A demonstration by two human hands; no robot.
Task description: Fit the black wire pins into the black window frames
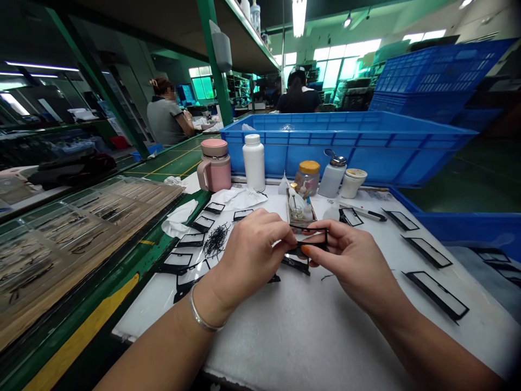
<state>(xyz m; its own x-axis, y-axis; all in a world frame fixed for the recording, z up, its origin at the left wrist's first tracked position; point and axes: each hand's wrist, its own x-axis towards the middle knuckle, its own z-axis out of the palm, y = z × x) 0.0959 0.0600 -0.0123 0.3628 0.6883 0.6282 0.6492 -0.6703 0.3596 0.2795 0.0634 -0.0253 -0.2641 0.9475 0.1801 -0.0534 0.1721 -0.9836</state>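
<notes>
A black rectangular frame with a clear window (321, 239) is held up above the white table (309, 331). My right hand (350, 260) pinches its right end between thumb and fingers. At its left end the fingertips of my left hand (256, 250) are pressed together; whatever they grip is too small to make out. Under and beside my left hand lie several similar black frames (191, 240) and a pile of short black strips (216, 240). More finished-looking frames (437, 293) lie spaced out to the right.
Behind stand a pink mug (215, 168), a white bottle (254, 163), a yellow-lidded jar (308, 176), a pump bottle (332, 176) and a small tray of bottles (299, 209). A large blue crate (366, 146) is beyond. Tweezers-like tool (368, 213) lies right. Two people sit farther off.
</notes>
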